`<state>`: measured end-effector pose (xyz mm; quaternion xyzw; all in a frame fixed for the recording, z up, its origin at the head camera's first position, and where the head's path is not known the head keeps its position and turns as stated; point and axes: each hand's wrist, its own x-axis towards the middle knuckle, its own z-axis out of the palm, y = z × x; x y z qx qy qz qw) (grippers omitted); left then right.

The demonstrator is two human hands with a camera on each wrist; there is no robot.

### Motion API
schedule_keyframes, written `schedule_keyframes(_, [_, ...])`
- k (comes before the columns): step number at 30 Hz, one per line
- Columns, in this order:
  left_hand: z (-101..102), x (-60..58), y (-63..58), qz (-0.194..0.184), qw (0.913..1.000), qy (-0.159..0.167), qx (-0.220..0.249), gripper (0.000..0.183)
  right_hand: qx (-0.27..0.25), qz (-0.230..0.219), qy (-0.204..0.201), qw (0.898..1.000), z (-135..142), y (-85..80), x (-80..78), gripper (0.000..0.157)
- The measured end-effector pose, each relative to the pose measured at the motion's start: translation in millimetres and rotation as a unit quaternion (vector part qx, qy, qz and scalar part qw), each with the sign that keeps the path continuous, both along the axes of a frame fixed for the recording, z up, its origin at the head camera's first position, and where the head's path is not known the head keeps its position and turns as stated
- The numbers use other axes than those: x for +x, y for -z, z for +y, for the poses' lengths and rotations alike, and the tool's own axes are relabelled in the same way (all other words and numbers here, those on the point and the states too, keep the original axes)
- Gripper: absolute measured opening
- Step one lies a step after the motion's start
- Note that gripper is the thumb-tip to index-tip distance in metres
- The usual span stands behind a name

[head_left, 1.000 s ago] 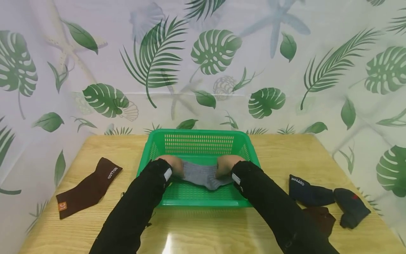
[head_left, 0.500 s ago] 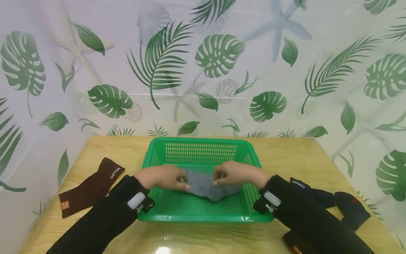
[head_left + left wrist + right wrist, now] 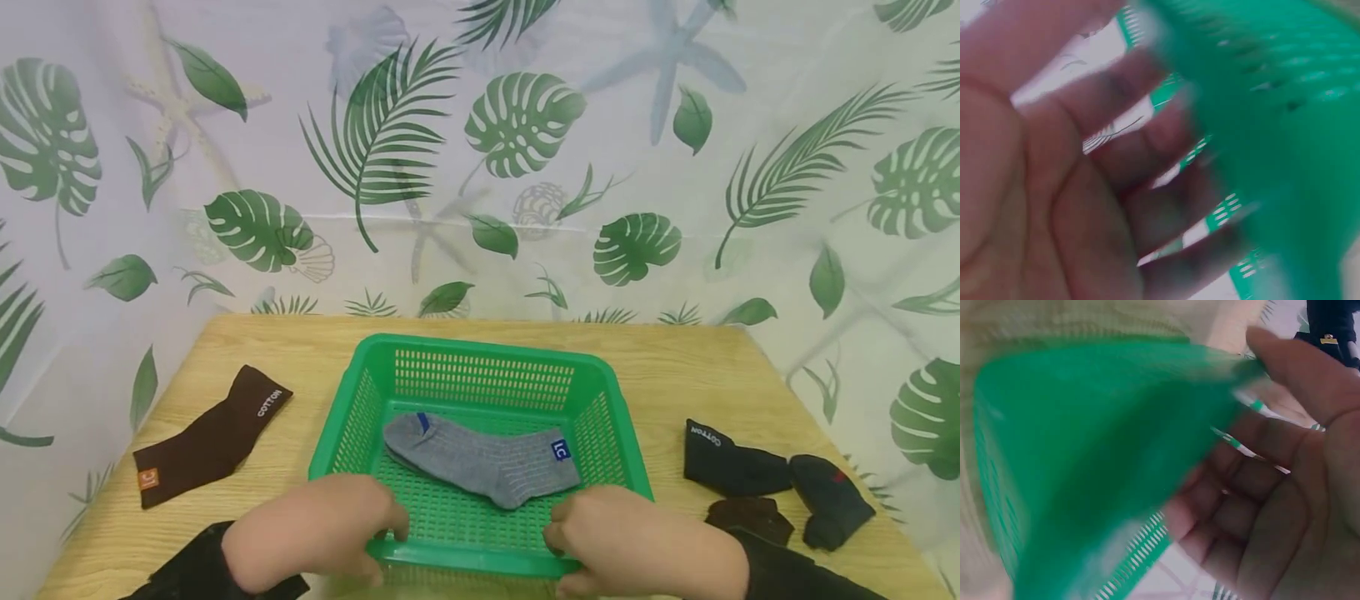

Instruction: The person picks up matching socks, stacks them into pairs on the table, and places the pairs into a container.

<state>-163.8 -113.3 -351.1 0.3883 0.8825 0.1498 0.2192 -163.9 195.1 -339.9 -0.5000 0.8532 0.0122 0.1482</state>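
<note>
A green plastic basket (image 3: 442,553) with slotted walls stands in the middle of the table. My left hand (image 3: 322,527) holds its front rim left of centre, fingers over the inside and thumb in front. On the right part of that same rim is my right hand (image 3: 637,533), gripping it likewise. Both wrist views show the fingers hooked behind the blurred green wall (image 3: 1285,156). A grey sock (image 3: 480,458) with a blue label lies flat on the basket's floor, apart from both hands.
A brown sock (image 3: 202,446) with an orange label lies on the wooden table (image 3: 675,367) to the left. At the right are a dark sock (image 3: 731,462), another dark sock (image 3: 828,496) and a brown sock (image 3: 750,521). A leaf-print sheet (image 3: 480,275) hangs behind and at the sides.
Both hands have let go of the grey sock, come back toward me and taken hold of the basket's front rim. The basket sits nearer to me and slightly turned.
</note>
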Motion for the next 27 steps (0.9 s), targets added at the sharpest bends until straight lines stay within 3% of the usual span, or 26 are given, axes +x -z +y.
schedule_keyframes(3, [2.1,1.6,6.6,0.037,0.9992,-0.013,-0.006,0.027,0.006,0.026,0.001,1.0,1.3,5.8,2.8,0.022])
schedule_keyframes(6, [3.7,-5.1,8.9,0.054,0.9983,-0.022,0.003,0.027,-0.003,0.03,0.034,0.999,4.5,6.3,-3.0,0.02])
schedule_keyframes(10, [2.3,-25.3,11.5,0.071,0.996,-0.041,0.035,0.031,-0.019,0.08,0.091,0.993,8.3,8.0,-21.5,0.019])
schedule_keyframes(13, [-0.8,-42.6,15.3,0.084,0.9932,-0.057,0.056,0.033,-0.032,0.129,0.11,0.985,9.8,12.2,-37.6,0.019])
schedule_keyframes(21, [-1.8,-69.4,32.1,0.134,0.9817,-0.108,0.081,0.033,-0.064,0.155,0.14,0.976,11.7,19.4,-63.1,0.015])
schedule_keyframes(25, [-8.9,-71.5,41.0,0.127,0.97,-0.146,0.147,0.038,-0.064,0.175,0.158,0.97,10.6,23.0,-67.0,0.022])
schedule_keyframes(27, [-17.6,-68.1,44.1,0.127,0.9564,-0.17,0.2,0.042,-0.072,0.18,0.175,0.965,12.1,24.5,-64.7,0.031])
